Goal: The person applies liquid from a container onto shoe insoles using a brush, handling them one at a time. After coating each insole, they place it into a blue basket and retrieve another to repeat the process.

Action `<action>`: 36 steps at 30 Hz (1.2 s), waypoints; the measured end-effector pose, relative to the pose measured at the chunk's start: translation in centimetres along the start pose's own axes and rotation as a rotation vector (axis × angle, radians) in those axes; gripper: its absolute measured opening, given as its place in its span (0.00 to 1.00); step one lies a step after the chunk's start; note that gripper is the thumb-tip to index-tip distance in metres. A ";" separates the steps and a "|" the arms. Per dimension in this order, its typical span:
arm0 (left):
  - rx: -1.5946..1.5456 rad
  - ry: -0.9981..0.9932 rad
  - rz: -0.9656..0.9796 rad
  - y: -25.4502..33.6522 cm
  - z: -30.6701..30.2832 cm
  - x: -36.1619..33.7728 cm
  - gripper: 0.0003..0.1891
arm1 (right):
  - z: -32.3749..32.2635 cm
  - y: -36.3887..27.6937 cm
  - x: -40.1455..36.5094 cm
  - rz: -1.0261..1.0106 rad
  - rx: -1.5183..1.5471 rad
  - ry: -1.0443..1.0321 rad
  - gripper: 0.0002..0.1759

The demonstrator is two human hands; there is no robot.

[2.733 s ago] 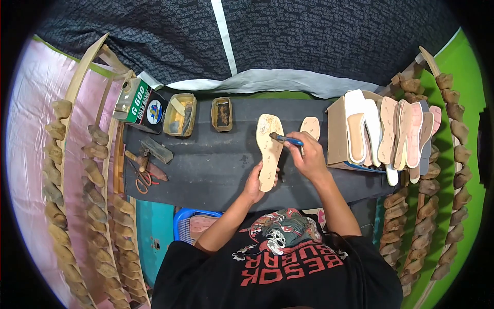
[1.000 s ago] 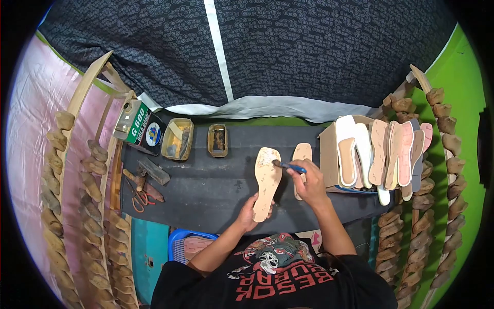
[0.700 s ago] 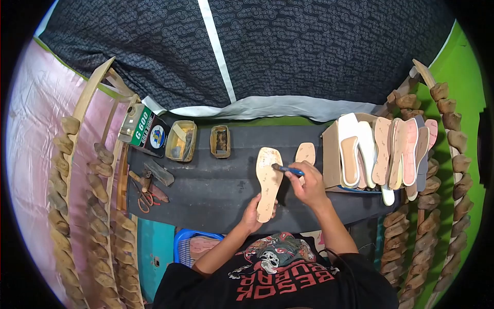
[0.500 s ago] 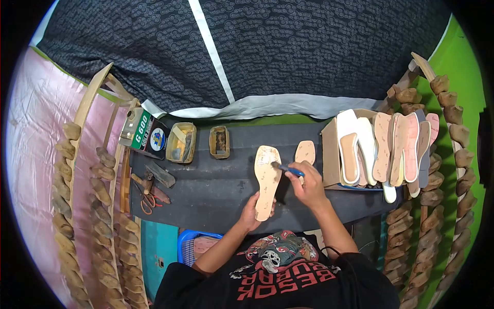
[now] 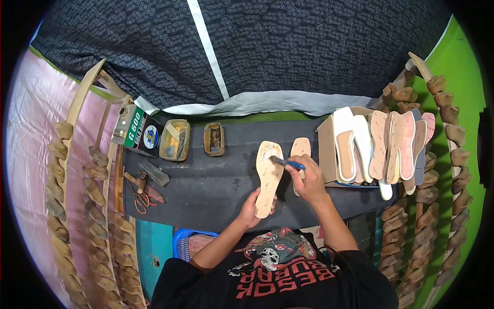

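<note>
A tan shoe insole (image 5: 267, 180) is held by its narrow heel end in my left hand (image 5: 252, 208), its wide end pointing away from me. A wet, shiny patch with darker flecks covers part of the wide end. My right hand (image 5: 312, 180) grips a brush with a blue handle (image 5: 295, 165), its dark bristles touching that patch. Partly hidden behind my right hand, a second insole (image 5: 300, 147) lies on the dark table. My left fingers are mostly behind the held insole.
A cardboard box (image 5: 325, 149) packed with insoles stands on the right. On the left are a G 600 can (image 5: 136, 129), two small tubs (image 5: 175, 140), scissors (image 5: 141, 202) and a hammer (image 5: 136, 181). Racks of wooden shoe lasts (image 5: 96, 216) flank the table; a blue basket (image 5: 180, 242) sits below.
The brush has moved slightly left and nearer the middle of the insole's wide end. The whole view has shifted a little. Both hands keep their holds.
</note>
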State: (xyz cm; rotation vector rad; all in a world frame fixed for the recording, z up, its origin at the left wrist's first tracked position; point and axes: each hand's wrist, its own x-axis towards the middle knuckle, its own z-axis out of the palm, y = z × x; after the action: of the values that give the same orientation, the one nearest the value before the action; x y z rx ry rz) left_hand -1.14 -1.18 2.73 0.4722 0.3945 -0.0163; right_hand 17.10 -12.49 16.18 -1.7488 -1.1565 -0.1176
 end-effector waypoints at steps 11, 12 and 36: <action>-0.003 -0.015 0.026 0.6 -0.2 -0.7 0.29 | 0.5 0.1 1.6 0.013 -0.012 0.013 0.10; 0.015 -0.004 0.040 0.8 -0.3 -0.8 0.29 | 0.5 0.0 1.4 0.007 -0.011 -0.012 0.10; -0.045 0.047 0.069 0.1 -0.9 -1.6 0.27 | 1.4 -1.3 0.2 -0.073 0.027 -0.126 0.09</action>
State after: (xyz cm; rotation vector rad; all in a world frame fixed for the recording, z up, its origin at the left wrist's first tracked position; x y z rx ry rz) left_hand -2.92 -0.83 2.66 0.4421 0.4235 0.0704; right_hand 15.74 -11.21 16.46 -1.7103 -1.3083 -0.0359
